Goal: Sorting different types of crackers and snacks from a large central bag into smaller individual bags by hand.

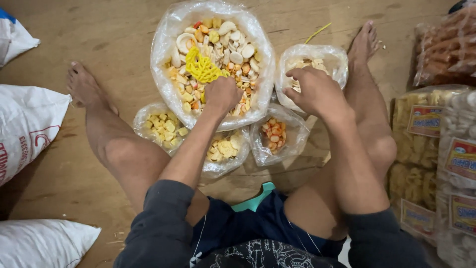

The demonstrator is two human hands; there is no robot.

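A large clear plastic bag (166,44) of mixed raw crackers lies open on the wooden floor between my legs. My left hand (221,94) rests in it, fingers closed on a yellow net-shaped cracker (201,67). My right hand (317,92) is at the rim of a smaller clear bag (337,62) holding pale white crackers, fingers curled; whether it grips any cracker is hidden. Three small bags sit in front of me: yellow square pieces (163,128), pale yellow pieces (225,149) and orange pieces (274,135).
Packed bags of crackers with labels (431,144) are stacked at the right, with a bag of brownish sticks (444,44) behind them. White sacks (27,124) lie at the left. My bare feet (82,84) flank the bags.
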